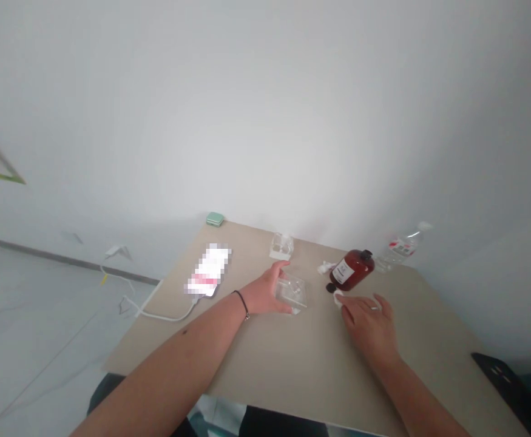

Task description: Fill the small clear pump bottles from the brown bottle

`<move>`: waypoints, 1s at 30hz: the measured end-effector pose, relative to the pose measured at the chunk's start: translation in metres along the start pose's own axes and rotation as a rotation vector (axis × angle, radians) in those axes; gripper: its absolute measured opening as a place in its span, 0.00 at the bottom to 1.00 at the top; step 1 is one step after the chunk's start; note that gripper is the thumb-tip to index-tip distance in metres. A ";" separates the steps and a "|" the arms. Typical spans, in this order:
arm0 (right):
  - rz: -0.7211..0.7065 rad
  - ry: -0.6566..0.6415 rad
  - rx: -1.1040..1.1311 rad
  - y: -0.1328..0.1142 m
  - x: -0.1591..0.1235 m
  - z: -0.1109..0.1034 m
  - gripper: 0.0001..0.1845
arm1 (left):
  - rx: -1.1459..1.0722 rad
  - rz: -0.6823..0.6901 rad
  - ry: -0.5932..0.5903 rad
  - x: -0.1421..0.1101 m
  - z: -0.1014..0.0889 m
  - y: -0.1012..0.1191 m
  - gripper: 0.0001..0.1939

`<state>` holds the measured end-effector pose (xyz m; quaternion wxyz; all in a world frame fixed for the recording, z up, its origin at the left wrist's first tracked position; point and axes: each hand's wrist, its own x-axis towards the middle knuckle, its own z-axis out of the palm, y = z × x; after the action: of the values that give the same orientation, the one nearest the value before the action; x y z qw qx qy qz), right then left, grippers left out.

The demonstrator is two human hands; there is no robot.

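My left hand [269, 294] curls round a small clear plastic box [293, 292] on the beige table [292, 358], thumb and fingers at its near-left side. My right hand [369, 325] rests on the table with fingers stretched out; its fingertips touch a white cotton ball [338, 297]. A dark red bottle [354, 269] with a white label stands just beyond that cotton ball, its black cap [330, 287] lying beside it.
A second clear box [281, 246] and white cotton bits [325, 266] sit further back. A clear water bottle [399, 249] lies at the back right. A phone [209, 271] on a white cable lies to the left, a green case [215, 218] at the far corner. A dark object [506, 379] lies at the right edge.
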<state>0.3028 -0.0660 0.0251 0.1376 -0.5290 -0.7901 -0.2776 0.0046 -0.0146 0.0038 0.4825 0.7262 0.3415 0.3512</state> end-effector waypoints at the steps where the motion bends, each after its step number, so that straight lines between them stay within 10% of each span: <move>1: 0.060 -0.043 0.015 0.002 -0.007 0.004 0.15 | 0.001 0.000 0.001 0.000 0.000 0.000 0.60; 8: 0.296 -0.236 0.097 0.006 -0.015 0.006 0.16 | 0.065 -0.006 0.003 0.000 0.001 0.000 0.59; 19: 0.484 -0.642 0.098 -0.031 0.078 -0.002 0.22 | 0.163 0.106 0.028 -0.003 0.001 0.003 0.52; 25: 0.436 -0.651 0.141 -0.029 0.073 0.016 0.16 | 0.178 0.095 0.006 -0.001 -0.001 0.002 0.54; 30: 0.371 -0.377 0.391 -0.024 0.065 0.012 0.14 | 0.179 0.055 -0.004 0.000 -0.001 0.004 0.56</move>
<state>0.2552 -0.0161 0.0415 0.1361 -0.6695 -0.7302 0.0119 0.0044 -0.0157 0.0073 0.4062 0.7763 0.3505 0.3310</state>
